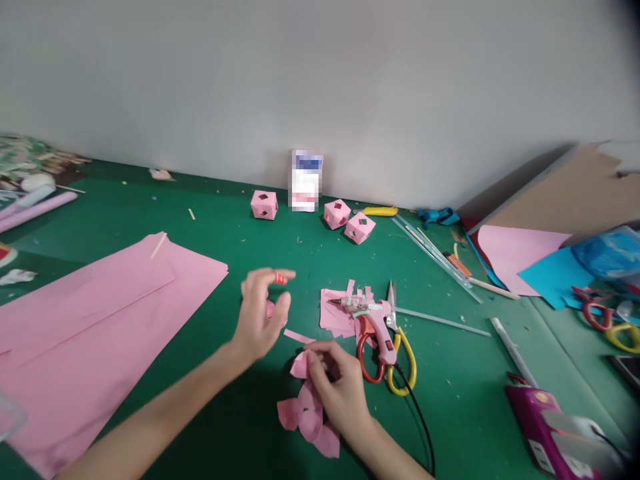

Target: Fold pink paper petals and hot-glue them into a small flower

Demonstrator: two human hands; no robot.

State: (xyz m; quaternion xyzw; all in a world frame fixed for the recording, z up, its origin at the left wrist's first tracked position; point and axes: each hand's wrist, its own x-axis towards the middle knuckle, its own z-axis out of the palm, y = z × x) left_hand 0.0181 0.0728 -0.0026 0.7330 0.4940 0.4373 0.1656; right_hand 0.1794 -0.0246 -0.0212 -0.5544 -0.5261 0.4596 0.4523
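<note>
My left hand [260, 313] hovers over the green table with thumb and index finger apart; red tape wraps the index finger. A bit of pink paper [271, 309] shows behind its fingers, partly hidden. My right hand [340, 387] is closed, thumb against fingers, on a curved pink paper piece [301, 365]. Just below it are several similar petal-like pink paper pieces [310, 413], overlapping one another. Right of that hand, a pink glue gun [383, 327] lies across scissors [401, 363] with red and yellow handles, its nozzle over pink paper squares [330, 313].
Three pink faceted paper balls [263, 205] stand near the wall beside a blurred box [305, 180]. Large pink sheets [115, 313] cover the left. Clear glue sticks [440, 253], a yellow cutter [380, 211] and a purple power strip [540, 427] are on the right. A black cord [423, 420] trails forward.
</note>
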